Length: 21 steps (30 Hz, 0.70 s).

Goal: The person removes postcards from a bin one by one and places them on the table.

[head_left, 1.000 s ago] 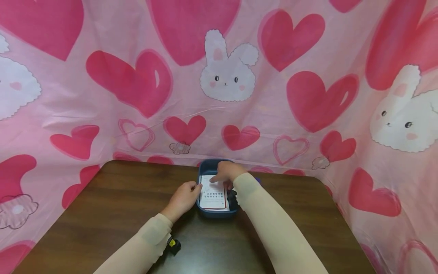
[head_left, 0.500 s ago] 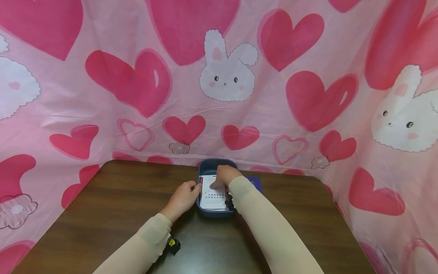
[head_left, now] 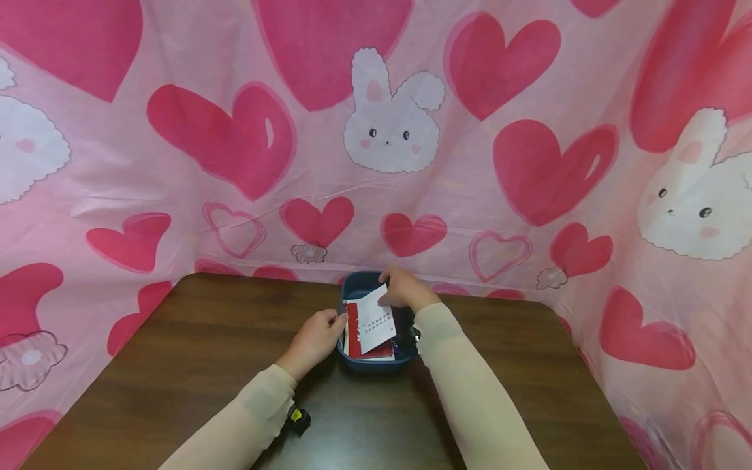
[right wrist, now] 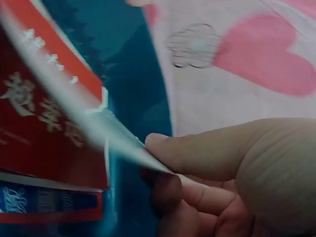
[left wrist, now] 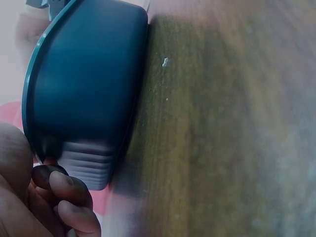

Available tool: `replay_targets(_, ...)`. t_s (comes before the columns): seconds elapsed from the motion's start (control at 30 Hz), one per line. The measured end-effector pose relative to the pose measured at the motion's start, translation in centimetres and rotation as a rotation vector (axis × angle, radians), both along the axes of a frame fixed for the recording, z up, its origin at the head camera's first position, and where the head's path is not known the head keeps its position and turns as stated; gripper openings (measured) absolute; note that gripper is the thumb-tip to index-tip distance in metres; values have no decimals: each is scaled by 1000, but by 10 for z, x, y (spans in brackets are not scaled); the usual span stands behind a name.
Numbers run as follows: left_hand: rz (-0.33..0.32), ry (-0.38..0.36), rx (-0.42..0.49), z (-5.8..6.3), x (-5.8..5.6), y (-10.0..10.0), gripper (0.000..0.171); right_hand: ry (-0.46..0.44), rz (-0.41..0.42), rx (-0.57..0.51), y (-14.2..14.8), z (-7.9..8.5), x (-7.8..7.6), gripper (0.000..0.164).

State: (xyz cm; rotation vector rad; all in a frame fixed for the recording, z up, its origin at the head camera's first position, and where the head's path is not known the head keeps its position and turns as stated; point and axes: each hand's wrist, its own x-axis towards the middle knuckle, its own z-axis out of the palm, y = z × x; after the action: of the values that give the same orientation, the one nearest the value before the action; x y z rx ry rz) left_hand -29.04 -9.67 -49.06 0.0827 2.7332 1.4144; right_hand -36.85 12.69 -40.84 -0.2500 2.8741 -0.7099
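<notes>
A dark blue plastic bin stands at the far side of the table. My left hand grips its left rim, fingers curled by the ribbed end in the left wrist view. Between thumb and fingers my right hand pinches the edge of a white printed card, raised and tilted over the bin. Beneath it lies a red card with white lettering, on top of other cards. The right wrist view shows the pinched card edge-on and blurred, above the red cover and a blue-and-red printed edge.
The brown wooden table reaches back to a pink curtain printed with hearts and rabbits. A black wrist camera hangs by the left sleeve, close to the tabletop.
My right hand has lifted the white card from the stack and tilted it, moving slightly right and back. The red card below now shows. My left hand stays at the rim.
</notes>
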Motion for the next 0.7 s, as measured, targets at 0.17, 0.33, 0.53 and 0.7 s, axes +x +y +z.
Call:
replay_targets(0.17,0,14,-8,0,0,1,32,-6,-49,-132,25,6,2,59)
replay_targets(0.33,-4,3,0,1,1,2,31,-7,-89,-322,58,7,4,63)
replay_targets(0.53,-3,9,-3,1,1,1,32,-13,-187,-541,92,-1,6,64)
replay_targets(0.7,-1,6,4,3,1,-1,32,10,-252,-584,111,-4,7,66)
